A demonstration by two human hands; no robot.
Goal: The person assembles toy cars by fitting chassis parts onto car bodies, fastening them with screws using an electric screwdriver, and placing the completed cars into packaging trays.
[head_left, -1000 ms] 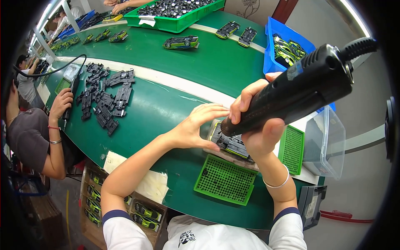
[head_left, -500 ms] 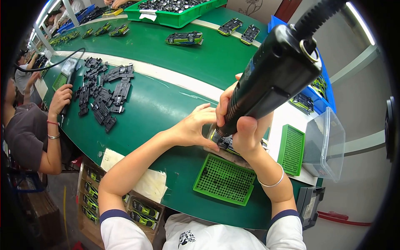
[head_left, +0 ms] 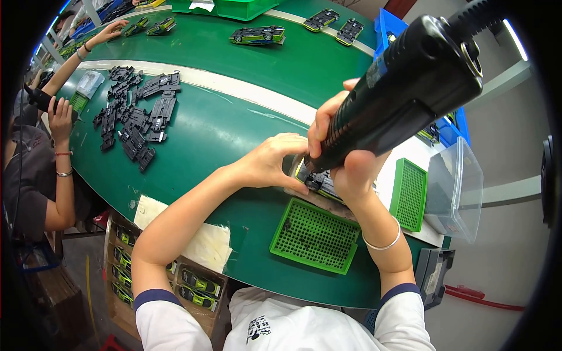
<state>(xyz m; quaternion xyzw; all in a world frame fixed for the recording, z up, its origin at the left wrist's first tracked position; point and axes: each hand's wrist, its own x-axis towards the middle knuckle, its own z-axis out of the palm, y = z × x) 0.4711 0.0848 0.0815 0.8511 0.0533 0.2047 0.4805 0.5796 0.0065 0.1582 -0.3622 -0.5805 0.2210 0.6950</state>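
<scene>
Black cylindrical power driver is being gripped in the right hand, fingers and thumb wrapped round the barrel, narrow end being pointed down at the left end of an upturned toy car with black plastic underside and yellow-green body. Bit contact can't be told.

Car is being carried by a pale block-shaped fixture on the green tabletop. Its left end is being bracketed by the left hand, thumb and fingers set in a wide C; can't tell whether anything is being pinched.

Table in front of the fixture is being taken up by a green perforated plastic tray; a second spot, to the right, by a narrower green perforated tray, just beside a clear plastic bin.

Table further left is being covered by a loose pile of flat black plastic chassis plates. Past it, a black handheld tool is being held in a co-worker's hand.
</scene>
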